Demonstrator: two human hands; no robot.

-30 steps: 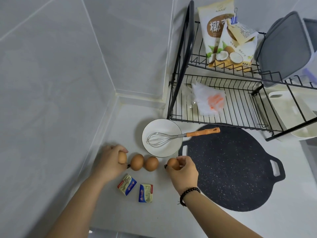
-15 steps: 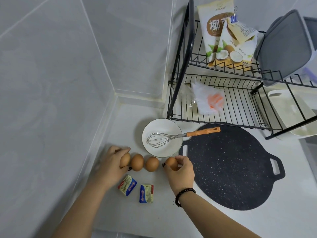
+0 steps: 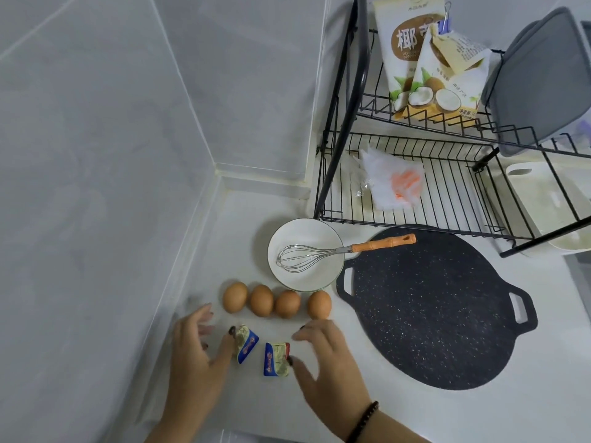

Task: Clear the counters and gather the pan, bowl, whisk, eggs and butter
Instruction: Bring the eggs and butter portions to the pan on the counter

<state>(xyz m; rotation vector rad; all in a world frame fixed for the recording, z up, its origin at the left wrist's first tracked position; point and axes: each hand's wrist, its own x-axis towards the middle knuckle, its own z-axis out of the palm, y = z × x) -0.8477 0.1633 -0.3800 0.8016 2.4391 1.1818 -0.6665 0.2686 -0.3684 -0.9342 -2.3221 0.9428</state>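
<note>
With both hands spread, the left hand (image 3: pixel 195 353) touching one butter packet (image 3: pixel 245 343) and the right hand (image 3: pixel 323 356) the other (image 3: pixel 275 359), a careless sweep could knock the four loose eggs (image 3: pixel 276 302), just beyond on the tabletop (image 3: pixel 543 394), rolling into the bowl (image 3: pixel 305 254).

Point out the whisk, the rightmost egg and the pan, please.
whisk (image 3: pixel 382 244): head view, on its orange handle, past the bowl's rim.
rightmost egg (image 3: pixel 319 304): head view, middle of the shell.
pan (image 3: pixel 428 311): head view, centre of its speckled black surface.
</note>
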